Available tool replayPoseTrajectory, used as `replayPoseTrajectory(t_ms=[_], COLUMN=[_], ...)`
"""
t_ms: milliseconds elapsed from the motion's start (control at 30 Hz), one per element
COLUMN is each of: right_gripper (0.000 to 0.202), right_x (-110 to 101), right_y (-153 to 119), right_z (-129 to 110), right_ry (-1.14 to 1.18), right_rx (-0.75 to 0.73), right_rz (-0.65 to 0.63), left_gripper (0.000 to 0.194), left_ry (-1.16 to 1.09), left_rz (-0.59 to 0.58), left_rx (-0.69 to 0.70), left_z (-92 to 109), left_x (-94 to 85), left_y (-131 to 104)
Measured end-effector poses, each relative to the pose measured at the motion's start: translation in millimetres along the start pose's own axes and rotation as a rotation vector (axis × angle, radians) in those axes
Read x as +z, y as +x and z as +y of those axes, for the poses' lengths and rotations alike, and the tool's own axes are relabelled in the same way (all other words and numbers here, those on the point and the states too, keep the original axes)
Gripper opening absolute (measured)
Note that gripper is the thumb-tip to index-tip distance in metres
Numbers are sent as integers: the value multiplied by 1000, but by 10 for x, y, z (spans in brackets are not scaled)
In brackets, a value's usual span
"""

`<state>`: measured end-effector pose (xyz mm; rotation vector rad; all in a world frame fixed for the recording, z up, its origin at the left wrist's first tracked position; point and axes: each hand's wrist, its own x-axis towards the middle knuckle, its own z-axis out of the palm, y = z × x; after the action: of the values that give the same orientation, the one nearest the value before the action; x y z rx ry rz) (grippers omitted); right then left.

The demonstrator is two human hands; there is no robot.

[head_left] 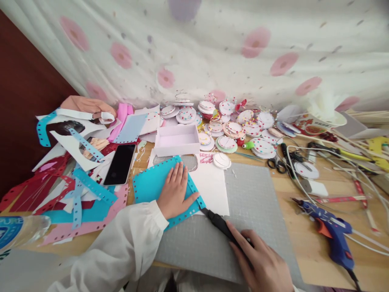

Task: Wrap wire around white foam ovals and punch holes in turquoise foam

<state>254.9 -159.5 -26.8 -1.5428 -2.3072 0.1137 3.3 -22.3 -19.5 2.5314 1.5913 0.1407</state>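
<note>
My left hand (pixel 174 190) lies flat with fingers spread on a bright blue sheet (pixel 148 184) that has rows of punched holes along its edges. In my right hand (pixel 263 259) is a black pen-like tool (pixel 223 228), its dark tip at the right corner of the blue sheet, just beyond my left thumb. Part of the blue sheet rests over white paper (pixel 212 190), and its lower corner over a grey cutting mat (pixel 252 202).
A phone (pixel 120 165) and coloured paper scraps (pixel 94 186) lie left, near a plastic bottle (pixel 24 231). Behind are a white box (pixel 177 140) and several decorated discs (pixel 234 129). Scissors (pixel 276 165), cables and a blue glue gun (pixel 331 235) lie right.
</note>
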Motion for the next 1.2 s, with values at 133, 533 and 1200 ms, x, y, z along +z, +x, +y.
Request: replayPoseTrajectory(t_ms=[133,533,1200], right_gripper=[43,42,39], right_x=[-16,24,-29], right_y=[-19,11,-52], right_z=[39,29,190], right_ry=[-14,-23,17], right_rx=[13,19,3], right_rz=[8,19,54], left_gripper=[90,101,103], left_ry=[-17,-29,-16], left_rz=[18,2,-4], left_rx=[11,25,21], left_z=[-10,-5,108], left_x=[21,4,-2], left_y=[-5,-27,-135])
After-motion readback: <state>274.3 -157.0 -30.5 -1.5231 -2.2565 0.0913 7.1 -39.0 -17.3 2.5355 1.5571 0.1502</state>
